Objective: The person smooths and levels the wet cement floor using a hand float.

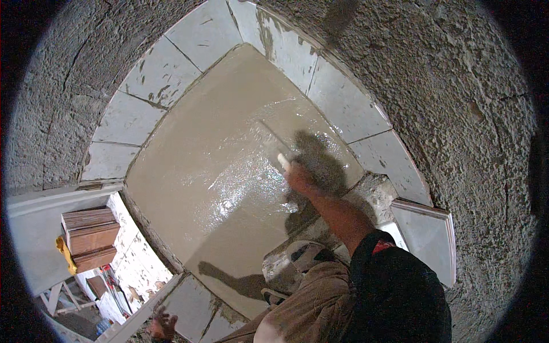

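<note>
My right hand (298, 177) is closed around the pale handle of a plastering trowel (277, 136). The trowel's thin blade, a little blurred, lies over the wet, glistening grey-beige screed (189, 143) that covers the floor. Down at the lower left, my left hand (163, 326) is beside a white tile (187, 306) near the doorway edge. Its fingers look apart, and I see nothing in them; the hand is dim and partly cut off by the picture's rim.
White, smeared tiles (153, 71) line the foot of rough plaster walls (452, 86). A stack of loose tiles (424, 234) leans at the right. Past the doorway at lower left are brown tile stacks (90, 228) and a yellow cloth-like thing (66, 255). My shoes stand by the rough near edge.
</note>
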{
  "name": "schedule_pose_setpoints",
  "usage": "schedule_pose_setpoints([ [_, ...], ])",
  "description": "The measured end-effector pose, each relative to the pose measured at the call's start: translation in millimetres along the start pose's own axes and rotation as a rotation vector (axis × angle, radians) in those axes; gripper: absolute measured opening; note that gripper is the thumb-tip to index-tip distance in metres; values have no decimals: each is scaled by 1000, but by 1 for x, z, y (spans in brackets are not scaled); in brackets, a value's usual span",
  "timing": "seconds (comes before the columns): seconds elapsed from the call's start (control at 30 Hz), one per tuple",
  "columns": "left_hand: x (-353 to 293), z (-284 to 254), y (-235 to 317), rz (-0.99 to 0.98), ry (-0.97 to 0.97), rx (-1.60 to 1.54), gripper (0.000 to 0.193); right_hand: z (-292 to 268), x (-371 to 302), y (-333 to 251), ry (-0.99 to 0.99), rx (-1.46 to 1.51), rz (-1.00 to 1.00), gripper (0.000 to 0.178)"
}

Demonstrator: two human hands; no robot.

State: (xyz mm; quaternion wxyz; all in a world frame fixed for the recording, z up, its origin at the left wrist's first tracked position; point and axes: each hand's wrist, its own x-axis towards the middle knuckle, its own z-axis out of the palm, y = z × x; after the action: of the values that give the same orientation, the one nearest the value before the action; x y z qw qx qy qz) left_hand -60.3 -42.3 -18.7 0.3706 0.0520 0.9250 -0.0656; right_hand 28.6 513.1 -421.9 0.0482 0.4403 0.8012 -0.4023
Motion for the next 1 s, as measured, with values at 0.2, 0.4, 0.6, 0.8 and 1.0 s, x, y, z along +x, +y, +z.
schedule_pose_setpoints([
  [0.2, 0, 52, -41, -193, -511, -1572, 67, -14, 64, 38, 258, 164, -143, 23],
  [0.4, 33, 81, -57, 112, 89, -883, 49, -95, 74, 51, 127, 178, -138, 29],
  [0.6, -1, 45, 17, 53, 25, -458, 46, -85, 99, 105, 607, 360, -418, 27],
  [0.8, -48, 46, -10, -103, 215, -773, 58, -116, 99, 102, 60, 29, 4, 38],
  [1.0, -83, 56, 2, -245, 56, -965, 56, -135, 130, 43, 184, 55, -79, 39],
])
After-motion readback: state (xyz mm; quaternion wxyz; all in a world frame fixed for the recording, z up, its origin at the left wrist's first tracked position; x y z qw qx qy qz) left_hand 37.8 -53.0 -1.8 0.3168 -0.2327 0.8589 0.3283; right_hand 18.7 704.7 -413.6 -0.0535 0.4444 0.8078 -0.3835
